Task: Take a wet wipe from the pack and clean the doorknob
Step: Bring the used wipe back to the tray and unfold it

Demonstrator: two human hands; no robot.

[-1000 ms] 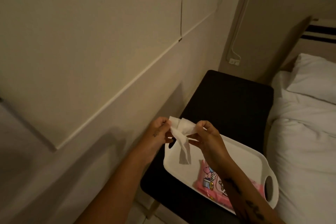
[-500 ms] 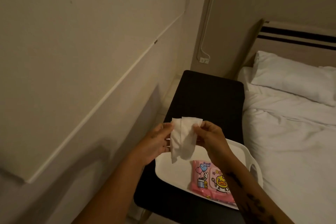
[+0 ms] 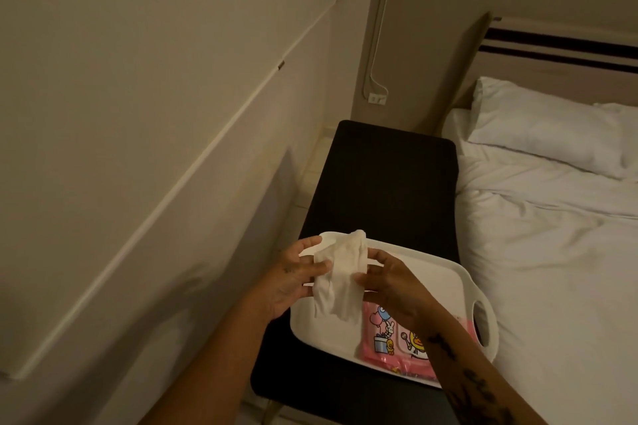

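Item 1, nearest: pink flat plastic wipe pack (image 3: 390, 342) with cartoon print, lying on the near right part of a white moulded plastic tray (image 3: 445, 286) with cut-out handle; judged set down there to free both hands.

Item 2: thin white damp wipe (image 3: 340, 281), out of the pack, pinched along its left edge by the left hand (image 3: 293, 281) and its right edge by the right hand (image 3: 390, 278), lower half hanging loose above the tray; apparently being spread open for wiping.

Item 3: dark rectangular surface (image 3: 383, 183) carrying the tray, between wall and white-sheeted bed (image 3: 552, 235).

Item 4: doorknob, not in view.
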